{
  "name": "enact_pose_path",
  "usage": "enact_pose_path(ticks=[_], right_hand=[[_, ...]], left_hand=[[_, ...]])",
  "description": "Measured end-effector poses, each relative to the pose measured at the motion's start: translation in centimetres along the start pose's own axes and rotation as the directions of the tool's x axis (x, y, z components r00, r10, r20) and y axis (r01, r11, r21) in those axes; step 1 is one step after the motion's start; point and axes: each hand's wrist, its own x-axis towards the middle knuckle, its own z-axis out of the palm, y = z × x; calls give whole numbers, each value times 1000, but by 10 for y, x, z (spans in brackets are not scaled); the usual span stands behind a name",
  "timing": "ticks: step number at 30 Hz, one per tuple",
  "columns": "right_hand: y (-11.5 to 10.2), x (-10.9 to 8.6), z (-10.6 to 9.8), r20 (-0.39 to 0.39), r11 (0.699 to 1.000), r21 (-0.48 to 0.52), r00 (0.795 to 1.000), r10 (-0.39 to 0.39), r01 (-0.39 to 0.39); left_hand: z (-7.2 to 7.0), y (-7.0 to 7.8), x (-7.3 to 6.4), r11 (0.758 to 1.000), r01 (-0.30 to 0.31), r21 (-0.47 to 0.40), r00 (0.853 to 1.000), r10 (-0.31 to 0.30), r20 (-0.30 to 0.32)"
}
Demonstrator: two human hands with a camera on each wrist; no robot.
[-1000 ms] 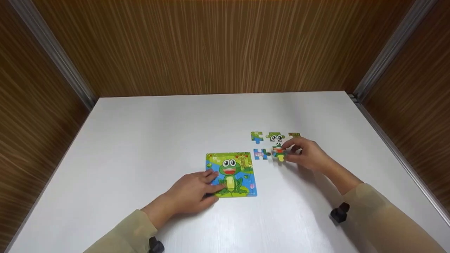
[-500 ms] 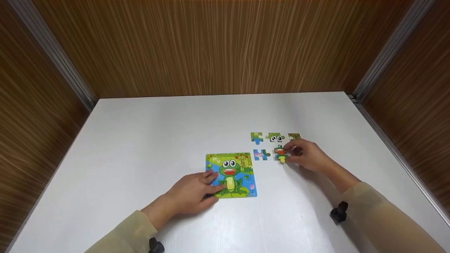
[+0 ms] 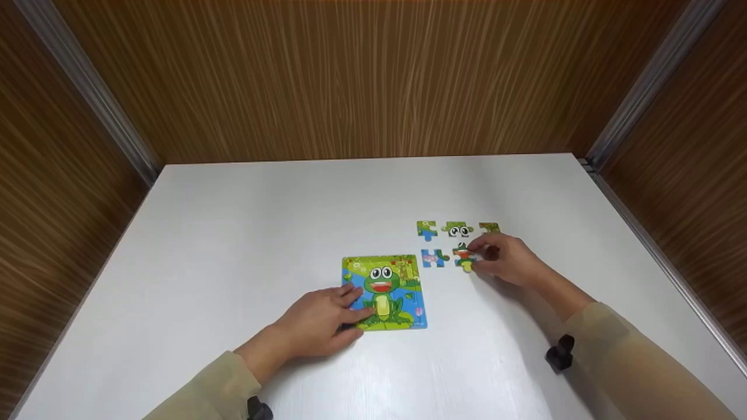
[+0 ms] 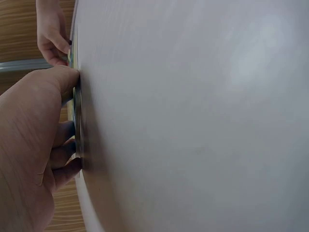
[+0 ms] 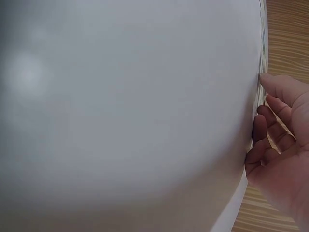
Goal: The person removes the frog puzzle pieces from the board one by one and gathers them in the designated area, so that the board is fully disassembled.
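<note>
In the head view a square frog puzzle board [image 3: 402, 291] lies flat on the white table. My left hand [image 3: 318, 321] rests on its left side, fingers spread over the picture and thumb by the near edge. Beyond the board's upper right corner, my right hand [image 3: 508, 259] pinches a puzzle piece [image 3: 465, 263] with the frog's mouth between thumb and fingers, at the tabletop. A pink-and-blue puzzle piece [image 3: 432, 258] lies just left of it. In the left wrist view my left hand [image 4: 38, 125] touches the board's edge. The right wrist view shows my right hand [image 5: 285, 130] low at the table.
A row of loose pieces lies behind: a green-and-blue piece [image 3: 426, 229], an eyes piece [image 3: 457, 229] and a corner piece [image 3: 489, 226] partly hidden by my right hand. Wood-grain panels [image 3: 373, 81] enclose the white table [image 3: 233, 233] at the back and sides.
The frog-mouth piece has shifted slightly right and then slightly back left in my right hand's fingers. My left hand stays on the board.
</note>
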Motion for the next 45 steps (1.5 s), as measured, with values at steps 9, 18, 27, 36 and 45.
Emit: enact_pose_path(ticks=[9, 18, 27, 36, 45], right_hand=[[-1, 0, 0, 5, 1000, 2, 1000, 16, -16], [1, 1, 1, 1, 1000, 7, 1000, 15, -15], [4, 1, 1, -1, 1000, 22, 1000, 16, -16], [3, -4, -5, 5, 999, 45, 1000, 25, -25], [-13, -10, -16, -39, 997, 56, 998, -52, 54]], left_hand=[[1, -1, -1, 1000, 0, -9, 1000, 0, -4], [2, -1, 0, 1000, -6, -3, 1000, 6, -14], [1, 0, 0, 1000, 1, 3, 1000, -1, -17], [2, 0, 0, 1000, 8, 9, 1000, -8, -2], [1, 0, 0, 1000, 22, 6, 999, -23, 27]])
